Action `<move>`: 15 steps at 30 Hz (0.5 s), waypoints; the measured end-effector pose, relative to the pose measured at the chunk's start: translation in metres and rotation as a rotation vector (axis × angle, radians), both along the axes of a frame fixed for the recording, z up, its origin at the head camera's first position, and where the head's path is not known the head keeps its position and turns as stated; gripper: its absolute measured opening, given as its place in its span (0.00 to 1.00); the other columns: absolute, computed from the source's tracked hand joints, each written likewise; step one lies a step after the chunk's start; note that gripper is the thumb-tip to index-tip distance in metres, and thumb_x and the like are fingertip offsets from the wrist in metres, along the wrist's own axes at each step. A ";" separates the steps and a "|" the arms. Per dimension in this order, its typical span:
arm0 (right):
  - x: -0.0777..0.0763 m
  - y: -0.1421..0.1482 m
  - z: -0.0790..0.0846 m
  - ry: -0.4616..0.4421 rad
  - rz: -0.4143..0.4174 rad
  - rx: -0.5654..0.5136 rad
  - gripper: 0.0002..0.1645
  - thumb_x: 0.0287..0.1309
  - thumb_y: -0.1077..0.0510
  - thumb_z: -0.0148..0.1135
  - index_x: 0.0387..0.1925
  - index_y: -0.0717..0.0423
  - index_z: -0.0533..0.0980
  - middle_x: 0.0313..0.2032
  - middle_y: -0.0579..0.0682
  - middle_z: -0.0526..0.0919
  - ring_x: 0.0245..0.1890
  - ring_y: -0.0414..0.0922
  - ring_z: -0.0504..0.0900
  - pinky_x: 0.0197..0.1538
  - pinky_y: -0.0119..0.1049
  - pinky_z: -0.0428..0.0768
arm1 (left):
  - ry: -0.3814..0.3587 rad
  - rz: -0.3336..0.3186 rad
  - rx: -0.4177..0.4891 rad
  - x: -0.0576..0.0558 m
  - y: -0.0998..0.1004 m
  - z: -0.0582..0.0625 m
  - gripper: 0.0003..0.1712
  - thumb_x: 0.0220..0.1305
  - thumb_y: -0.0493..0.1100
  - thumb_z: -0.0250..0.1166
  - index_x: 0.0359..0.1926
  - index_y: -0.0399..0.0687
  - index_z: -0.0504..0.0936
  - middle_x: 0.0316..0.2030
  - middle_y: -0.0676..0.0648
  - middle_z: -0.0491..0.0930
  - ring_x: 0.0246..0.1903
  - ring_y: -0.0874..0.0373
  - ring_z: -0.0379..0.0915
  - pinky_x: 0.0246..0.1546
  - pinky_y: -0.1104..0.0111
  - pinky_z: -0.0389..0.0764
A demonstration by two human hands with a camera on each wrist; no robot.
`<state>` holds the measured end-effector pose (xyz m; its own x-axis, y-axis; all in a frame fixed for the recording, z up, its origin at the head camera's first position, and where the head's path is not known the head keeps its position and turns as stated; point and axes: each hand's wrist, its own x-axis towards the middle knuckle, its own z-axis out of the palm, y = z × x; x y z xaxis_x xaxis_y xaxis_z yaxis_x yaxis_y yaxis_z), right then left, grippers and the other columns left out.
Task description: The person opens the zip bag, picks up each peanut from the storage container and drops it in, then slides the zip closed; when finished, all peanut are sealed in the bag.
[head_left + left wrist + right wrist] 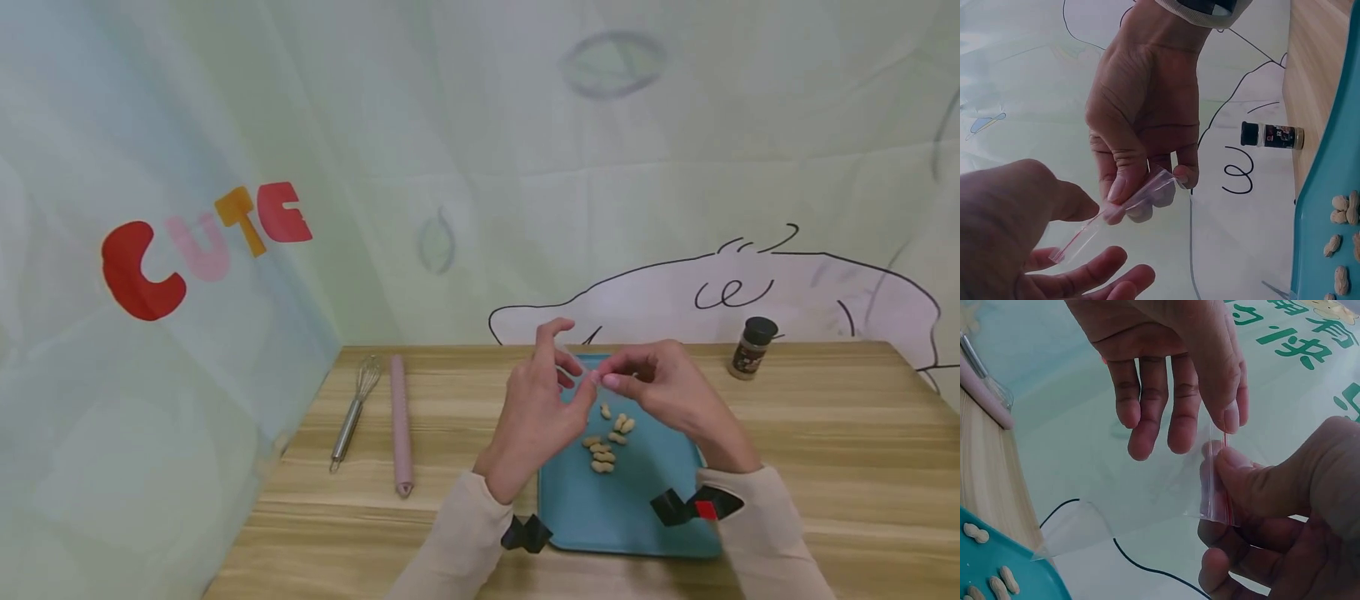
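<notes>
A small clear zip bag [1215,487] with a red line along its seal is held up between the two hands, above the teal tray [630,521]. My right hand [667,387] pinches the bag's seal between thumb and fingers, seen closely in the right wrist view. Thumb and forefinger of my left hand [536,412] pinch the seal's other end; its remaining fingers stay apart from the bag. Below, several unshelled peanuts [602,467] lie loose on the tray. In the left wrist view the bag [1141,199] looks thin and flat.
On the wooden table [465,467], a whisk [351,425] and a pink rolled tube [401,425] lie left of the tray. A black-capped spice jar [748,354] stands at the back right. A printed curtain [420,150] hangs behind and along the left side.
</notes>
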<state>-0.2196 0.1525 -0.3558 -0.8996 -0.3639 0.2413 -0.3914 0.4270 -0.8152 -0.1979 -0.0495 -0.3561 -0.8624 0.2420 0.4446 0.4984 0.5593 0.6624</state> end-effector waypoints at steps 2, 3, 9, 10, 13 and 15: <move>0.000 0.000 0.000 0.010 0.019 0.009 0.11 0.73 0.63 0.66 0.51 0.60 0.88 0.47 0.56 0.93 0.45 0.48 0.88 0.49 0.27 0.85 | -0.003 -0.001 -0.001 0.000 0.000 0.000 0.38 0.72 0.44 0.69 0.76 0.48 0.61 0.42 0.46 0.87 0.38 0.54 0.86 0.42 0.70 0.84; -0.001 0.000 0.000 0.016 0.029 0.014 0.12 0.73 0.63 0.66 0.53 0.60 0.87 0.49 0.57 0.93 0.46 0.47 0.88 0.49 0.27 0.85 | -0.005 -0.002 -0.001 -0.001 -0.001 0.000 0.38 0.72 0.44 0.69 0.76 0.49 0.61 0.42 0.46 0.87 0.38 0.54 0.85 0.42 0.70 0.84; -0.002 0.000 0.000 0.028 0.051 0.035 0.14 0.73 0.62 0.65 0.56 0.58 0.87 0.51 0.56 0.92 0.42 0.45 0.85 0.45 0.30 0.84 | -0.016 -0.016 0.000 -0.002 -0.002 0.000 0.37 0.73 0.43 0.68 0.76 0.49 0.62 0.39 0.47 0.85 0.39 0.51 0.87 0.42 0.71 0.84; -0.002 0.000 0.000 0.027 0.041 0.042 0.13 0.73 0.62 0.66 0.54 0.58 0.88 0.49 0.55 0.92 0.41 0.45 0.84 0.44 0.31 0.84 | -0.016 -0.018 0.001 -0.002 -0.002 0.000 0.37 0.73 0.43 0.67 0.76 0.49 0.62 0.38 0.47 0.85 0.39 0.50 0.87 0.42 0.71 0.83; -0.001 -0.001 0.000 0.029 0.014 0.069 0.11 0.72 0.61 0.66 0.51 0.57 0.89 0.45 0.53 0.92 0.39 0.45 0.82 0.41 0.31 0.83 | -0.013 -0.018 -0.001 -0.002 -0.002 0.000 0.37 0.73 0.43 0.67 0.76 0.48 0.62 0.36 0.48 0.85 0.38 0.53 0.87 0.42 0.71 0.84; -0.001 -0.001 0.000 0.023 0.005 0.075 0.10 0.72 0.60 0.67 0.50 0.56 0.89 0.44 0.52 0.92 0.38 0.45 0.82 0.40 0.31 0.83 | -0.017 -0.021 0.001 -0.002 -0.002 0.000 0.37 0.72 0.42 0.68 0.76 0.49 0.61 0.36 0.48 0.85 0.38 0.52 0.87 0.43 0.71 0.84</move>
